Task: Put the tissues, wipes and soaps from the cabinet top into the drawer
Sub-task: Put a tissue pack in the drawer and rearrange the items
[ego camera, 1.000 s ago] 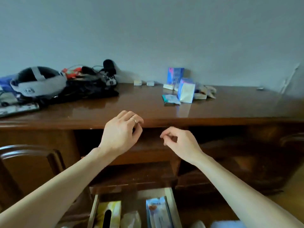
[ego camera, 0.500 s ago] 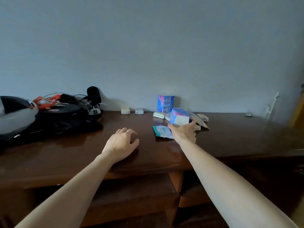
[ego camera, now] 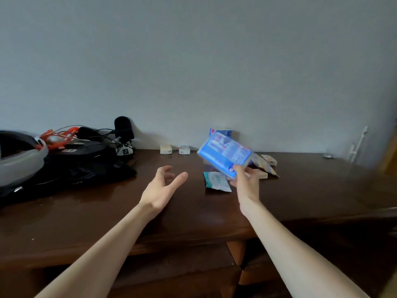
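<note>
So far we have our right hand (ego camera: 245, 181) gripping one blue tissue pack (ego camera: 224, 154), left hand (ego camera: 161, 188) spread empty; wipes packet (ego camera: 217, 181) and soaps (ego camera: 184, 149) remain on the tabletop (ego camera: 107, 211).

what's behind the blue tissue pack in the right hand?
Behind the raised blue tissue pack, held by the right hand, the top of a blue box shows against the wall. The pack covers the rest of it. Cream packets show past its right edge.

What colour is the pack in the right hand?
Mostly blue with white and pink print, on the tissue pack; head view.
</note>
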The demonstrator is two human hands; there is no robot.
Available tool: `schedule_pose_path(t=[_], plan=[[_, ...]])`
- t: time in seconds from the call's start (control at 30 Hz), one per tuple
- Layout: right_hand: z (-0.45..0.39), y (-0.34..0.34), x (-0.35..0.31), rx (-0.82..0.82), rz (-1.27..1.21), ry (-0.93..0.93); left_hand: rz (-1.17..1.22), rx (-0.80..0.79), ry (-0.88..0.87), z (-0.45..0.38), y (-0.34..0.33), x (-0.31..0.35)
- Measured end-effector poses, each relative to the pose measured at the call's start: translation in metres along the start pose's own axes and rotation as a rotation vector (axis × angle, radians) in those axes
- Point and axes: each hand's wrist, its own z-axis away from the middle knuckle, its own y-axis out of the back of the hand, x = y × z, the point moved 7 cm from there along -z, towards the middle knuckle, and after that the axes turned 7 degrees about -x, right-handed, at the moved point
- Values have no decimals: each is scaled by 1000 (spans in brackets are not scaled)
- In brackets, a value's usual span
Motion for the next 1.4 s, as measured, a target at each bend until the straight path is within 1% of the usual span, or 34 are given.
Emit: schedule_pose_path(t=[0.03,0.07,0.13,0.17,0.2,0.23,0.27,0.3,0.37,0.4,0.47,0.57,0.67,0.7,0.77,0.83,0.87,0.9,0.93,0.97,1.0,1.03,1.13,1.2,1.23,1.3,1.4], plan=[[6,-15,-1,-117,-21,4,91,-7,-12,1,-1,3],[15,-31,0,-237,21,3,182,-1,-42,1,-1,5],[29,-57,4,-419,246,42,337,86,-101,0,8,7],[30,-63,5,-441,385,97,421,153,-87,0,15,3],[27,-63,3,-406,540,170,495,205,-44,0,21,-5],[22,-60,-1,-330,710,243,544,227,-5,-1,24,-13],[18,-57,-2,-274,863,270,558,228,15,-3,25,-19],[15,-57,1,-269,994,230,549,229,28,-6,26,-23],[14,-61,14,-346,1216,98,513,248,52,-7,26,-27],[16,-65,17,-372,1301,83,487,260,59,-6,27,-25],[23,-71,13,-355,1392,129,427,269,66,-2,26,-21],[42,-69,-2,-312,1378,247,314,260,45,16,21,-8],[76,-54,-6,-340,1256,257,134,248,10,47,15,7],[89,-46,-7,-330,1172,253,113,247,-14,61,12,10],[122,-24,-7,-246,891,284,164,259,-101,99,6,15],[164,1,-3,-117,569,396,250,277,-230,147,-3,15],[187,12,5,-67,466,455,286,280,-275,172,-10,8],[209,22,18,-29,393,486,324,291,-285,197,-18,-2],[229,30,34,-8,333,468,355,309,-246,220,-25,-19],[245,38,56,2,274,394,380,316,-174,241,-33,-39],[257,44,82,-7,207,277,404,308,-87,258,-43,-63],[268,48,113,-32,149,132,442,293,17,276,-55,-91],[313,58,220,-116,45,-349,605,278,427,325,-91,-181],[348,73,286,-119,45,-661,630,308,640,356,-107,-231],[360,83,312,-108,93,-754,605,343,729,370,-110,-252],[368,103,345,-70,212,-823,532,421,863,390,-107,-280],[357,117,358,-40,426,-750,543,545,952,400,-99,-309]])
